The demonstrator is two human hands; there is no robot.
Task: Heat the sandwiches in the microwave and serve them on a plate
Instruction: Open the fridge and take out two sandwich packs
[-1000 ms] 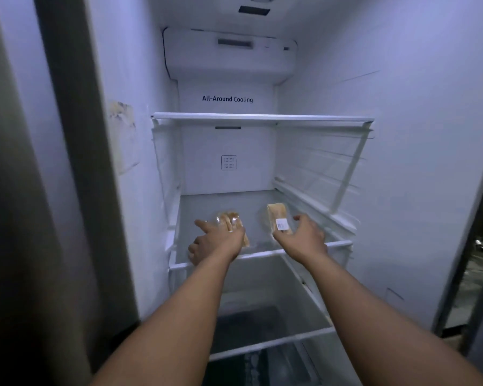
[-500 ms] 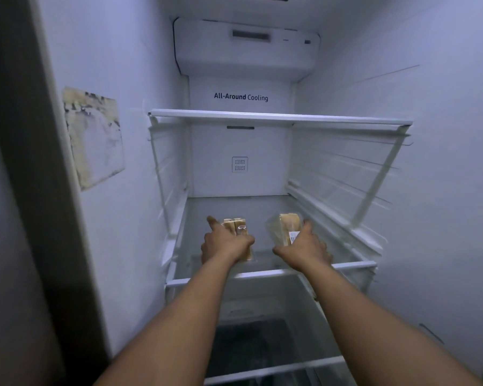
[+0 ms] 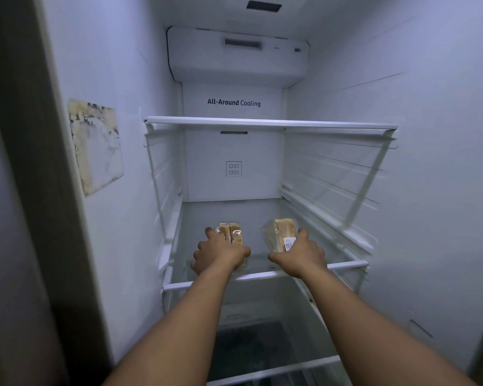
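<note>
Both hands reach onto the fridge shelf (image 3: 346, 265): left hand (image 3: 221, 253) grips one wrapped sandwich (image 3: 233, 234), right hand (image 3: 300, 256) grips the other sandwich (image 3: 280, 234).

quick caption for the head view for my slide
Both hands reach into a fridge: the left hand grips one wrapped sandwich, the right hand another, on a glass shelf.

Inside the fridge (image 3: 430, 162), two sandwiches sit side by side on the middle shelf (image 3: 262, 275), toward its front edge. Left sandwich (image 3: 233, 235) has the left hand (image 3: 221, 253) wrapped over it, right sandwich (image 3: 279, 235) has the right hand (image 3: 300, 256) gripping its near right side. Another shelf (image 3: 271, 123) runs above them, one more below. A sticker (image 3: 96, 146) is on the left wall, a vent (image 3: 234, 169) on the back wall behind the sandwiches.
</note>
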